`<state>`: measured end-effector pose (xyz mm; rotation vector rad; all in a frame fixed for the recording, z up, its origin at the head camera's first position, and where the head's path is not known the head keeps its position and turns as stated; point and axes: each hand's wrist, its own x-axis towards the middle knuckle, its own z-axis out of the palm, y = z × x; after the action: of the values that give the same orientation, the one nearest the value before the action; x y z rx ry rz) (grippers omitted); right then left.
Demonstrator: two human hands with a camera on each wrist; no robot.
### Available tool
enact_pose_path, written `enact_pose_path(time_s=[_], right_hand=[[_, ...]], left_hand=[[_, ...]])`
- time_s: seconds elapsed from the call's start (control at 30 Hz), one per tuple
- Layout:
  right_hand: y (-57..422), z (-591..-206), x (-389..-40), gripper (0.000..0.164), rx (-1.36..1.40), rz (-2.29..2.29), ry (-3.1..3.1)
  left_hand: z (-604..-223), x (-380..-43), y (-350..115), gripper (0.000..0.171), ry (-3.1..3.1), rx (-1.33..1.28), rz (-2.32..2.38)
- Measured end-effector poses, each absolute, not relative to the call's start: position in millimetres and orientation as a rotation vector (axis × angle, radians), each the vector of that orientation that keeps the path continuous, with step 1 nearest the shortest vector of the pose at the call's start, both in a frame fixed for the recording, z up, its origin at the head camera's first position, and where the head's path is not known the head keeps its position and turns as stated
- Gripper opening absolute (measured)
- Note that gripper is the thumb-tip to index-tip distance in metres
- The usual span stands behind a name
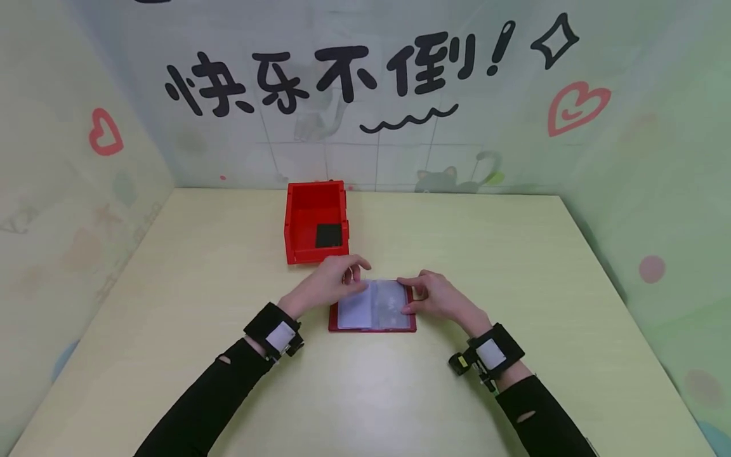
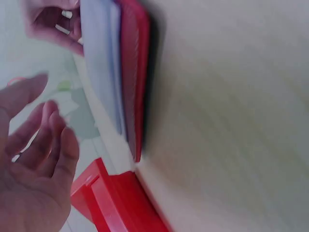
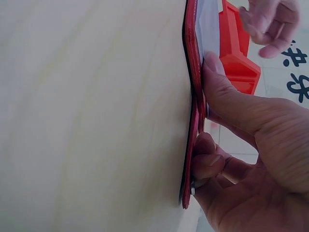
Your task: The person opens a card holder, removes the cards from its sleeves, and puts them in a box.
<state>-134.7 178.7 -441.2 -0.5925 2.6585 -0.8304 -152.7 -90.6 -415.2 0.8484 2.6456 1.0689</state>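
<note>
A card holder point(image 1: 355, 311) with a dark red cover and clear plastic sleeves lies spread open on the table. My right hand point(image 1: 438, 297) grips its right edge; in the right wrist view the thumb of that hand point(image 3: 260, 130) presses on the sleeves and the fingers curl at the red cover point(image 3: 189, 164). Over the holder's upper left part hovers my left hand point(image 1: 331, 282), fingers loosely bent around nothing. The left wrist view shows this hand point(image 2: 38, 179) apart from the holder point(image 2: 135, 82). Whether the sleeves contain cards, I cannot tell.
Behind my left hand stands a red open-topped bin point(image 1: 308, 256) near the table's back edge. A flat black rectangular piece point(image 1: 329, 235) lies inside it. Printed cloth walls point(image 1: 365, 158) enclose the pale table point(image 1: 365, 393) at the back and both sides.
</note>
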Motion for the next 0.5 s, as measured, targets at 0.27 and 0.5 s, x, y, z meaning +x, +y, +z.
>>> enact_pose_path(time_s=[0.27, 0.5], right_hand=[[179.8, -440.0, -134.8, 0.061, -0.593, -0.829, 2.667], [178.8, -440.8, -136.7, 0.056, -0.562, -0.854, 2.678]], left_hand=[[-429.2, -151.0, -81.2, 0.069, 2.479, 0.820, 0.869], [-432.2, -151.8, -79.5, 0.079, 2.448, 0.765, 0.858]])
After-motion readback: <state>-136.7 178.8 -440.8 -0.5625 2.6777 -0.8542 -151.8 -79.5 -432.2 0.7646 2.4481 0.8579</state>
